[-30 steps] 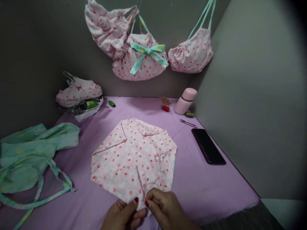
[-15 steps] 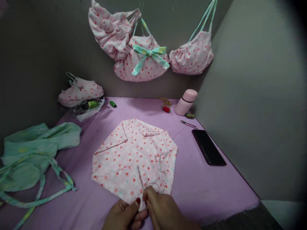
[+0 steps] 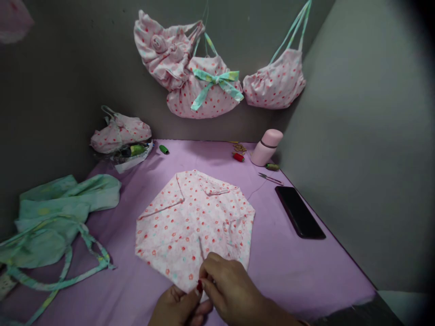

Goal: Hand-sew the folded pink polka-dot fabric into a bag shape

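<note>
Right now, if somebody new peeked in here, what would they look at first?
Probably the big spotted pink cloth, spread out in the middle of the purple table, with the left hand and the right hand at its near edge. Next might come the green bow on a pink bundle hanging by the back wall. The black phone stands out too, lying right of the cloth.

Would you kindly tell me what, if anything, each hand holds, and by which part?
The left hand pinches the floral fabric by its near edge. The right hand is closed there too; what it grips cannot be told.
</note>
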Tool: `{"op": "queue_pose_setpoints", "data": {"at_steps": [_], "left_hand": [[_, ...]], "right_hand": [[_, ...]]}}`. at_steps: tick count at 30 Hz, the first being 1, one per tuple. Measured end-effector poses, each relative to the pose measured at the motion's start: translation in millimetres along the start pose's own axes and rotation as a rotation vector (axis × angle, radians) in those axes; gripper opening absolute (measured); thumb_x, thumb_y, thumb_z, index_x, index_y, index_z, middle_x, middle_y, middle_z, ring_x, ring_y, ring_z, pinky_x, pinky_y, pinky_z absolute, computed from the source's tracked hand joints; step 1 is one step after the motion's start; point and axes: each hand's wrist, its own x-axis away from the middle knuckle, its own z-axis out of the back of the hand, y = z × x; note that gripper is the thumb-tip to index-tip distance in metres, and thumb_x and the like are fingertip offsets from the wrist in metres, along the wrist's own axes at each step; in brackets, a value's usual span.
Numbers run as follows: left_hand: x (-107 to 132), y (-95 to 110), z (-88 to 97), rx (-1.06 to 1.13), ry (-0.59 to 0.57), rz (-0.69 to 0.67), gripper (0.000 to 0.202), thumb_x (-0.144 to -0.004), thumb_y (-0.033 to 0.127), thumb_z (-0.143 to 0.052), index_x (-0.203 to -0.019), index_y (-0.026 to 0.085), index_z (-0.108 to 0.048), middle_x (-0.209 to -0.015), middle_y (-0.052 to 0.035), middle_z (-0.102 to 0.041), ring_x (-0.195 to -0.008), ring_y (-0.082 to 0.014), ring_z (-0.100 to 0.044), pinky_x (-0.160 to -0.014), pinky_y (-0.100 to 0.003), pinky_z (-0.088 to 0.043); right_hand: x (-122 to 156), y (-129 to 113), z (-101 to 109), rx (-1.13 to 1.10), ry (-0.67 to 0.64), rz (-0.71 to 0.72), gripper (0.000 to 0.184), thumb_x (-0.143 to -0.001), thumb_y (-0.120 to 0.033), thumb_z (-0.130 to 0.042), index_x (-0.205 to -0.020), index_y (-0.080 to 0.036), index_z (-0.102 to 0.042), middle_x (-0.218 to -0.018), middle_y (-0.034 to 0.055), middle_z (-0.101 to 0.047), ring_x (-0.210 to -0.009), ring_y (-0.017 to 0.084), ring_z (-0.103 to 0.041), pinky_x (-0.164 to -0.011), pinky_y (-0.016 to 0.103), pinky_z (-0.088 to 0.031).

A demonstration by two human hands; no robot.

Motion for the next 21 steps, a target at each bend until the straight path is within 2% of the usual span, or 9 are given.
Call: {"op": "queue_pose_setpoints", "data": {"at_steps": [3,8,13,15,17,19,21], "left_hand": [[-1,-1,1.7,-0.005,-0.012,-0.009,0.038,-0.044,0.039,-0.086,-0.06,0.013,-0.062,-0.05,-0.0011,-0.059,-0.045,-0.0055,-0.048,-0.044,-0.012,-0.031],[-2,-3,2.8,-0.032,-0.005,-0.013,0.043,-0.037,0.041,-0.087,-0.051,0.012,-0.059,-0.044,0.0008,-0.055,-0.041,-0.0036,-0.044,-0.043,-0.011,-0.028],[-3,-4,2.6,-0.027,-0.053,-0.063,0.042,-0.041,0.041,-0.086,-0.053,0.012,-0.058,-0.044,0.0022,-0.053,-0.041,-0.0038,-0.041,-0.044,-0.013,-0.028],[-4,-4,2.6,-0.028,-0.067,-0.083,0.042,-0.042,0.041,-0.085,-0.048,0.012,-0.055,-0.04,0.0039,-0.048,-0.039,-0.0026,-0.036,-0.042,-0.013,-0.025],[-5,-4,3.1,-0.027,-0.061,-0.065,0.043,-0.041,0.042,-0.086,-0.049,0.011,-0.056,-0.041,0.0028,-0.05,-0.038,-0.0023,-0.036,-0.041,-0.012,-0.024],[-5,-4,4.7,-0.018,-0.041,-0.026,0.046,-0.038,0.044,-0.086,-0.055,0.011,-0.06,-0.047,-0.0003,-0.056,-0.04,-0.0031,-0.04,-0.041,-0.012,-0.026],[-6,-4,6.9,-0.016,-0.016,-0.003,0.047,-0.036,0.043,-0.087,-0.057,0.011,-0.061,-0.048,-0.0018,-0.059,-0.041,-0.0042,-0.044,-0.041,-0.012,-0.03]], "right_hand": [[0,-3,4,0.068,-0.044,-0.033,0.009,-0.082,-0.022,-0.048,-0.083,-0.02,-0.056,-0.08,0.0006,-0.061,-0.067,0.014,-0.055,-0.057,0.024,-0.032],[-2,-8,6,0.117,-0.072,-0.01,0.01,-0.082,-0.02,-0.047,-0.085,-0.019,-0.056,-0.083,0.0023,-0.06,-0.069,0.015,-0.055,-0.056,0.025,-0.032],[-4,-5,-5,0.163,-0.036,0.108,0.006,-0.074,-0.014,-0.049,-0.075,-0.018,-0.053,-0.087,0.0044,-0.055,-0.065,0.014,-0.052,-0.051,0.024,-0.03],[-3,-3,-10,0.032,0.055,0.189,0.006,-0.076,-0.015,-0.047,-0.074,-0.018,-0.052,-0.089,0.0048,-0.053,-0.065,0.014,-0.052,-0.052,0.023,-0.033],[-3,-1,-12,-0.232,0.157,0.187,0.013,-0.084,-0.02,-0.04,-0.077,-0.019,-0.051,-0.084,0.0042,-0.053,-0.063,0.013,-0.052,-0.053,0.023,-0.036],[-4,0,-11,-0.594,0.191,0.063,0.018,-0.091,-0.031,-0.036,-0.083,-0.02,-0.047,-0.071,0.0008,-0.053,-0.052,0.011,-0.051,-0.047,0.02,-0.037],[-5,1,-6,-0.934,0.191,-0.082,0.022,-0.092,-0.041,-0.036,-0.085,-0.021,-0.041,-0.058,-0.0051,-0.048,-0.039,0.008,-0.045,-0.037,0.016,-0.031]]}}
